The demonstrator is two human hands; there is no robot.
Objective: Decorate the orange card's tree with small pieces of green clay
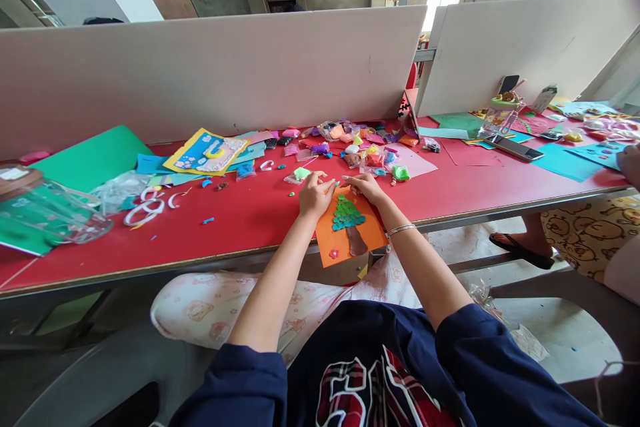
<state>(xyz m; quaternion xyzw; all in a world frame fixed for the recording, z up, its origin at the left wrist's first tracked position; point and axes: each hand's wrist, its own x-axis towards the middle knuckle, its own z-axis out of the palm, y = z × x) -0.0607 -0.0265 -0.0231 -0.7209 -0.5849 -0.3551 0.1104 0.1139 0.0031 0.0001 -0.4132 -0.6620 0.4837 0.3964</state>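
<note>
An orange card lies at the front edge of the red table. On it is a clay tree with a green scalloped crown and a brown trunk. A small pink clay flower sits at the card's lower left. My left hand rests at the card's top left corner, fingers curled and pinched together near the tree's tip. My right hand sits at the top right, fingertips pinched toward the left hand. What the fingertips hold is too small to make out.
Several small bags of coloured clay lie behind the card. Coloured paper sheets, white paper curls and a clear jar are to the left. White dividers stand behind. Another person sits at the right, beside a phone.
</note>
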